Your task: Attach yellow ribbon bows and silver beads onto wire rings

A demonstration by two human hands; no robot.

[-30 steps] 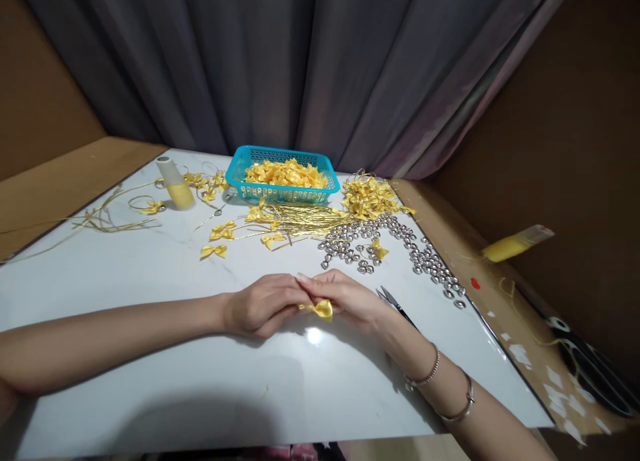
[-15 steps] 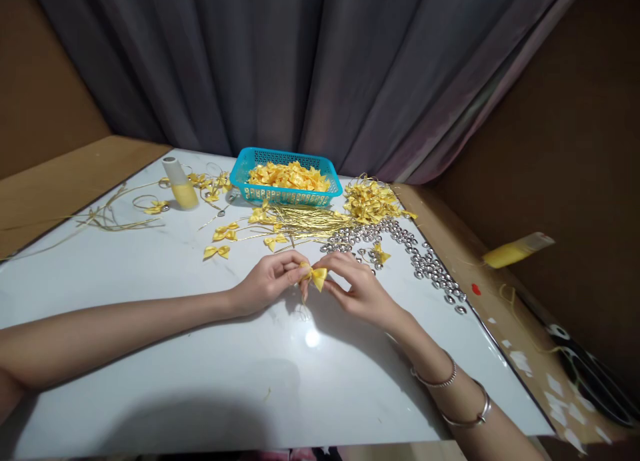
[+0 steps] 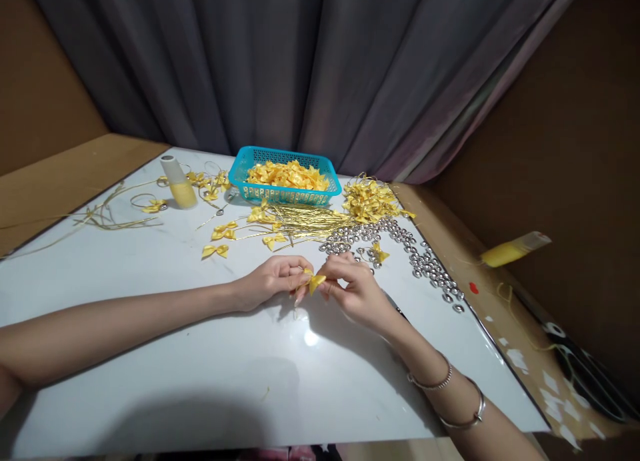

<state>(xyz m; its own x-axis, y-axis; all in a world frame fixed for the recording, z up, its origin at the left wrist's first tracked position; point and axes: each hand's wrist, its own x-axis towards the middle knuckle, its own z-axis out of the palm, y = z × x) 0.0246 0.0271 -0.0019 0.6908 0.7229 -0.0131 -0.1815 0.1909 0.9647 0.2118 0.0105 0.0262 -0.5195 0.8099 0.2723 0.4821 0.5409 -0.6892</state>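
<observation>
My left hand pinches a small yellow ribbon bow between thumb and fingers, just above the table. From the other side, my right hand closes its thumb and forefinger at the bow's right loop. Some of its fingertips are hidden. A thin cord end dangles beneath the left fingertips. Beyond the hands lie gold cords in a bundle, a few loose yellow bows to the left, and many silver beads to the right, with one bow among them.
A blue basket of yellow bows stands at the back, next to a pile of corded bows. At the left is a glue bottle. Past the right table edge are black scissors, paper scraps, and a yellow thread spool.
My right thumb and forefinger have come together at the bow's edge, where they were wider apart. The bow has turned slightly between the hands, which stay in nearly the same place.
</observation>
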